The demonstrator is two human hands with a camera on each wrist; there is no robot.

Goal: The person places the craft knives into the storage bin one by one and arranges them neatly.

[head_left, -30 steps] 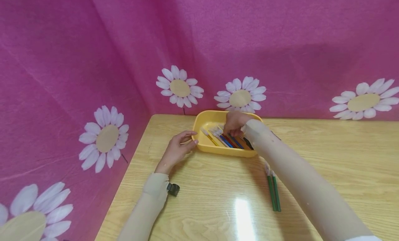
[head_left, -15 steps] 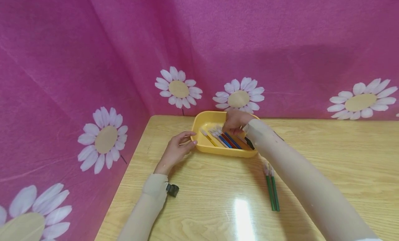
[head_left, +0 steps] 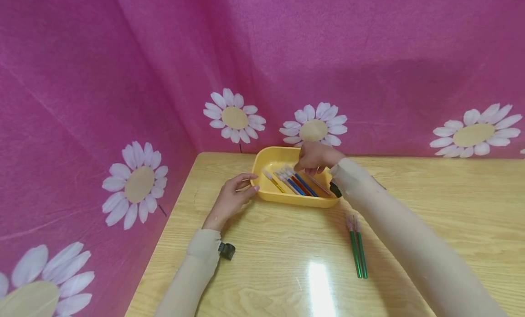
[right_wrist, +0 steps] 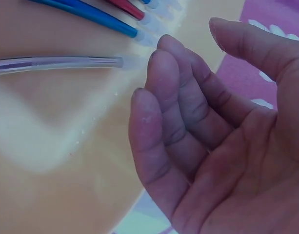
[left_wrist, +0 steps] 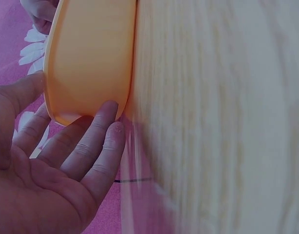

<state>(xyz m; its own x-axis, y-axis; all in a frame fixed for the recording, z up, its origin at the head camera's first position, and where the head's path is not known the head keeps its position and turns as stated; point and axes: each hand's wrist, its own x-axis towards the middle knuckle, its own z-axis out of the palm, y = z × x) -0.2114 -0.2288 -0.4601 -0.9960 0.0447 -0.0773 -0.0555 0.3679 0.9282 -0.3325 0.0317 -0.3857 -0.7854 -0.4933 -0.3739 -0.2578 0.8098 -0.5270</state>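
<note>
In the head view, a yellow tray (head_left: 296,199) stands against the back curtain. Slim pen-like sticks with whitish translucent ends lie slanted in it: a yellow one (head_left: 275,182), several blue and red ones, and a pinkish one (head_left: 320,184). My left hand (head_left: 231,199) touches the tray's left end with thumb and extended fingers, as the left wrist view also shows. Above the tray's right half hovers my right hand (head_left: 315,157). Its fingers (right_wrist: 148,129) are loosely bent, the thumb apart, with nothing between them. The pinkish stick's tip lies beside those fingertips.
Two green sticks (head_left: 358,254) of the same kind lie side by side on the wooden table (head_left: 262,262), right of the tray's front. A pink curtain (head_left: 369,80) with daisies closes off the back and left sides.
My right hand has come up slightly and to the right, uncovering the pinkish stick in the tray. The left hand has stayed at the tray's left end.
</note>
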